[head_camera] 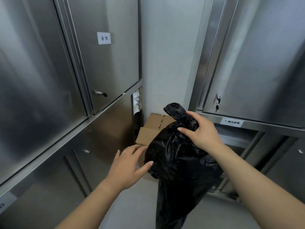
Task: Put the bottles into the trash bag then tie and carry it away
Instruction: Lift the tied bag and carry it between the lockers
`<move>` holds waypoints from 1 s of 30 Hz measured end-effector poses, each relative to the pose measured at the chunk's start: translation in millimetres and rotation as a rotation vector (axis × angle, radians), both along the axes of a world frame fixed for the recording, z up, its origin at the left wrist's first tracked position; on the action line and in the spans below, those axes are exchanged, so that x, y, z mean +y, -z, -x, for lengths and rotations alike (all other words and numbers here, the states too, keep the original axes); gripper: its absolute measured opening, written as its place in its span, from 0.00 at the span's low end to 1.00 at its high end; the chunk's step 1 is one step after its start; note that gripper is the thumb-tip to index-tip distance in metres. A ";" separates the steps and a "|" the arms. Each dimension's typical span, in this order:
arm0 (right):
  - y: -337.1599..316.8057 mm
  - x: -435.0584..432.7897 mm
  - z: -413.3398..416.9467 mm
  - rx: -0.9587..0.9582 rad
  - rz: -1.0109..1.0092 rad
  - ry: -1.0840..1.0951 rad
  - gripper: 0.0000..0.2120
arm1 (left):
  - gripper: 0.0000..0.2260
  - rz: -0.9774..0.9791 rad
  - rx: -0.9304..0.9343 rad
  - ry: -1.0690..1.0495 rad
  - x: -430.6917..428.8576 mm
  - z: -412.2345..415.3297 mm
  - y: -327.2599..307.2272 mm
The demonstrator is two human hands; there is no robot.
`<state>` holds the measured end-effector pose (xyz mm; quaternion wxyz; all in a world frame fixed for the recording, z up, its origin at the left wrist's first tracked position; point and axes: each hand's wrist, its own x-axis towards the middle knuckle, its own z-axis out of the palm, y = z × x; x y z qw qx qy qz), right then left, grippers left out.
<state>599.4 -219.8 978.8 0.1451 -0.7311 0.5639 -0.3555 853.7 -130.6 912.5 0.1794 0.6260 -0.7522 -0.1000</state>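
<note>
The black trash bag (pixel 178 159) hangs just in front of the cardboard box (pixel 151 128). The right hand (pixel 200 131) grips its twisted neck (the sound hold; thin plastic looks soft, slippery), while the left hand (pixel 130 164), fingers spread, touches its bulging side.

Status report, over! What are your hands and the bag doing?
Right hand grips trash bag by its neck. Left hand open beside it. Cardboard box close behind.
</note>
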 end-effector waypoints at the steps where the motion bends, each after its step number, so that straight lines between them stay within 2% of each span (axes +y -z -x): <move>1: -4.5 -7.2 -2.5 -0.002 0.008 0.007 0.30 | 0.30 0.001 0.024 0.018 -8.8 -2.9 -0.5; 8: -28.6 -69.2 -26.3 -0.073 0.047 0.005 0.30 | 0.27 0.003 0.152 0.059 -65.8 -9.6 13.7; 14: -48.6 -132.4 -38.1 -0.128 0.119 -0.051 0.29 | 0.30 -0.023 0.380 0.028 -123.7 1.2 26.5; 16: -55.5 -153.7 -37.0 -0.134 0.122 -0.066 0.28 | 0.26 -0.058 0.518 0.017 -146.7 9.5 24.5; 18: -59.6 -174.6 -33.1 -0.131 0.117 -0.081 0.28 | 0.17 -0.105 0.671 -0.004 -169.2 18.4 23.4; 20: -62.0 -194.1 -28.8 -0.134 0.127 -0.087 0.30 | 0.09 -0.069 0.716 -0.017 -189.4 25.9 25.5; 23: -62.5 -222.2 -22.0 -0.117 0.133 -0.098 0.30 | 0.10 -0.011 0.767 -0.064 -211.5 28.2 33.4; 25: -63.9 -240.5 -17.2 -0.078 0.147 -0.107 0.30 | 0.07 0.003 0.874 -0.123 -226.0 24.2 33.6; 30: -69.5 -282.9 -8.8 0.015 0.240 -0.091 0.28 | 0.06 0.151 1.165 -0.380 -269.7 11.9 3.0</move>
